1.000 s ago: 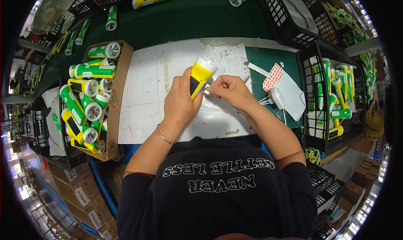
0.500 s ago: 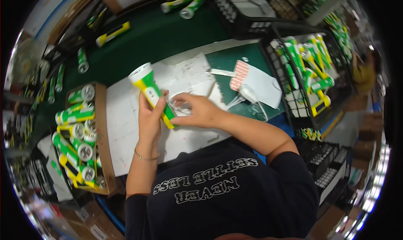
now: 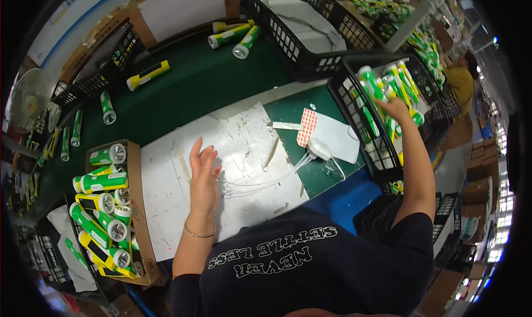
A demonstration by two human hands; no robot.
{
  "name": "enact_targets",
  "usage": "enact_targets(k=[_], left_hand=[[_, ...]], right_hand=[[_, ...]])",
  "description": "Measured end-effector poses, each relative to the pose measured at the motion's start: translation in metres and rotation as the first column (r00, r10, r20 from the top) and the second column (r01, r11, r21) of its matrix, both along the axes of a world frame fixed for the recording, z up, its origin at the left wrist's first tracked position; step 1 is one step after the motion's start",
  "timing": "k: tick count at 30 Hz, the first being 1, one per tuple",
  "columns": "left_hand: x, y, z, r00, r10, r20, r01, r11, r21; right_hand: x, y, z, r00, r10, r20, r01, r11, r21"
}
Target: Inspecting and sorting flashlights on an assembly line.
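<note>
My left hand [image 3: 204,178] is raised above a white work sheet [image 3: 160,184], fingers apart and holding nothing. A bracelet is on that wrist. At the right, my right hand [image 3: 394,109] reaches over the side of a black plastic crate [image 3: 361,129]. Its fingers are closed around the lower end of a green, white and yellow flashlight [image 3: 370,79]; the exact grip is partly hidden. More flashlights of the same kind lie in the crate around it. White cables [image 3: 249,192] run over the sheet from a white plug or charger [image 3: 318,147].
A cardboard box [image 3: 143,222] of flashlights stands at the left. Several loose flashlights [image 3: 148,75] lie on the dark green table [image 3: 199,73]. Another black crate [image 3: 299,45] stands at the back. A red-and-white patterned sheet [image 3: 307,127] lies by the charger. A person [image 3: 461,81] is at the far right.
The flashlight has left my left hand, which now stays spread above the sheet. My right arm has swung right, from beside the left hand to the crate. The view has shifted slightly.
</note>
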State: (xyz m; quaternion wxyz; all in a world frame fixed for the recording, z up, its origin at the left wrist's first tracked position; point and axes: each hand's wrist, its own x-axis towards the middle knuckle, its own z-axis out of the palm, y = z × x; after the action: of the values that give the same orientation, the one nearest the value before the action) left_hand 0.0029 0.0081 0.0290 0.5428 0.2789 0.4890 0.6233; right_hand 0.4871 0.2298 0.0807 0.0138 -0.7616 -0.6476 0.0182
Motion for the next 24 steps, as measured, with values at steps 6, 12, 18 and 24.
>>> enact_targets(k=[6,12,18,24], left_hand=[[-0.012,0.008,-0.006,0.999,0.011,-0.034,-0.012,1.0,-0.023],[-0.013,0.015,-0.015,0.999,0.005,0.038,-0.003,0.999,-0.048],[-0.033,0.003,-0.018,0.998,0.042,-0.052,-0.048,0.991,-0.125],[-0.04,0.014,-0.01,0.935,0.068,-0.347,-0.104,0.991,-0.086]], right_hand=[[-0.085,0.029,0.044,0.982,0.187,-0.041,-0.146,0.871,0.47],[-0.291,0.088,-0.002,0.778,0.625,-0.064,-0.589,0.762,0.269],[-0.392,0.151,-0.061,0.866,0.495,-0.075,-0.499,0.841,-0.208],[-0.378,0.102,-0.034,0.456,0.493,-0.741,-0.618,0.775,0.135]])
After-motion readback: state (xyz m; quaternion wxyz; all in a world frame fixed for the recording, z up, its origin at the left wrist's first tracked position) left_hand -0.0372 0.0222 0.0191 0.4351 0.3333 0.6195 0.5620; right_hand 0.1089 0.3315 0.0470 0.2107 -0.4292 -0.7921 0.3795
